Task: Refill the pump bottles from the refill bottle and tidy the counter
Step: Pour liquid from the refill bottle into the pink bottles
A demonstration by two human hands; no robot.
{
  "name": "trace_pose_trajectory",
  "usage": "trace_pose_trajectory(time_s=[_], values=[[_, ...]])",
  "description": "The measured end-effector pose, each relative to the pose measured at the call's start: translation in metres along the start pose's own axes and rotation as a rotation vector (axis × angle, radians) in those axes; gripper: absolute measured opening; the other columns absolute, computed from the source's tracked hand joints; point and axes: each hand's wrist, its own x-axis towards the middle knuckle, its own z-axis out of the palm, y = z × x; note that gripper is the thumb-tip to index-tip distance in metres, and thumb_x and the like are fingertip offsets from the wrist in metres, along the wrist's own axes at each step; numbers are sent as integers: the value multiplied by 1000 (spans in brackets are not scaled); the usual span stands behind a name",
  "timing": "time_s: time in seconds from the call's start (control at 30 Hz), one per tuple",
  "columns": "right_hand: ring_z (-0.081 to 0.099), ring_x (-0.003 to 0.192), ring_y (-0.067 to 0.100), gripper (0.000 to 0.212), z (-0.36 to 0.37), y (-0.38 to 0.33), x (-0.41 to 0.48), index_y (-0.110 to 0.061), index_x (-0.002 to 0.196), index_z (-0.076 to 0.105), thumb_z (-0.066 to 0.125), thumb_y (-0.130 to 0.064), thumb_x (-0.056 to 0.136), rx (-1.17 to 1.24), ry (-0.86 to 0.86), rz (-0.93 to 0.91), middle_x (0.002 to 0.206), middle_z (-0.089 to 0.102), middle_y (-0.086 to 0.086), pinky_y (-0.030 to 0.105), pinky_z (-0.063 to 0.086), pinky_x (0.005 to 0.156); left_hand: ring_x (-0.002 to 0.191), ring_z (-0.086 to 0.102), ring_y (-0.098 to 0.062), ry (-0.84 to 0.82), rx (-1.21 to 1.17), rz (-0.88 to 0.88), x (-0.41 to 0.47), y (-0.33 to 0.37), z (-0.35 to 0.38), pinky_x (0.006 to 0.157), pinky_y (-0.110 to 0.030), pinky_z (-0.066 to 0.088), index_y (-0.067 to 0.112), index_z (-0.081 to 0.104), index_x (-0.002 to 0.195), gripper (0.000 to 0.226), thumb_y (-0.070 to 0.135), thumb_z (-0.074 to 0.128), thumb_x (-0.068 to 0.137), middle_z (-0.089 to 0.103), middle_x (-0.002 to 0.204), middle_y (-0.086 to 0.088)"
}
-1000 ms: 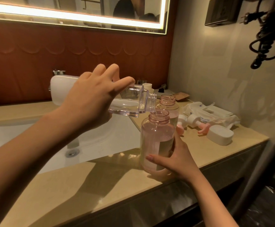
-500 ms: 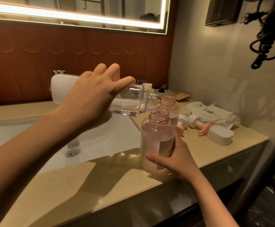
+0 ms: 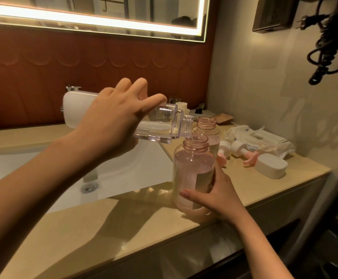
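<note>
Refill bottle: I see the clear refill bottle tipped on its side in the air. It is over the edge where the sink meets the counter. Its open mouth is just above the top of the near pink bottle.
Left hand: My view shows the left hand holding the refill bottle from above. The fingers lie across the top of it. The hand hides the middle of the bottle from me.
Near pink bottle: The near pink bottle stands upright on the counter with no pump on. It has clear liquid in it, about half way up.
Right hand: The right hand grips the low part of the near pink bottle. The thumb is in front and the fingers curl round the back.
Far pink bottle: A far pink bottle stands just behind the near one, open too. The refill bottle's neck hides some of it.
Pump tops: Two pump tops with pink spouts lie on the counter to the right of the bottles.
White cap: A white cap sits near the pump tops.
Wipes: A pack of wipes lies behind them, by the wall.
Sink: The white sink is on the left, under my left arm.
Cord: A black cord hangs on the wall, well apart from the bottles.
</note>
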Motion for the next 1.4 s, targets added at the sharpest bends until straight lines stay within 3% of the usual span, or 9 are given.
trace_pose_trajectory(time_s=[0.37, 0.6, 0.73, 0.93, 1.27, 1.4], values=[[47, 118, -2, 103, 0, 0, -1, -35, 134, 35, 74, -65, 44, -13, 10, 0, 129, 49, -20, 25, 42, 100, 80, 25, -18, 10, 8, 13, 0, 0, -1, 58, -30, 29, 17, 46, 128, 84, 5, 82, 53, 48, 104, -17], [45, 117, -10, 93, 0, -1, 0, -44, 125, 34, 74, -65, 44, 5, 8, -2, 125, 48, -26, 12, 41, 95, 78, 34, -24, 19, 20, 22, 0, 0, -1, 57, -31, 29, 16, 47, 126, 86, 3, 83, 49, 49, 103, -18], [44, 114, -15, 87, 0, -2, -1, -48, 119, 35, 74, -65, 43, 7, 7, -6, 121, 48, -30, 6, 39, 92, 78, 26, -20, 23, 6, 21, 1, 0, -1, 57, -32, 30, 17, 46, 125, 86, 3, 82, 48, 48, 100, -17], [45, 114, -14, 87, 0, -2, 0, -49, 119, 35, 74, -65, 43, 4, 2, 1, 121, 48, -30, 10, 40, 94, 78, 28, -21, 19, 8, 18, 1, 0, -1, 57, -32, 30, 17, 46, 125, 87, 3, 83, 48, 48, 100, -17], [41, 105, -26, 82, -1, -4, -1, -50, 115, 35, 73, -64, 43, 3, 2, 5, 114, 45, -36, -3, 34, 83, 79, 26, -20, 30, 13, 19, 1, 0, -2, 58, -31, 30, 16, 47, 125, 87, 2, 83, 47, 49, 100, -18], [41, 110, -23, 85, -1, -3, -1, -50, 117, 34, 73, -65, 43, -1, -1, 14, 117, 45, -35, -1, 36, 86, 79, 26, -20, 28, 17, 18, 1, 0, -1, 58, -31, 30, 16, 47, 125, 86, 2, 83, 48, 49, 100, -17]])
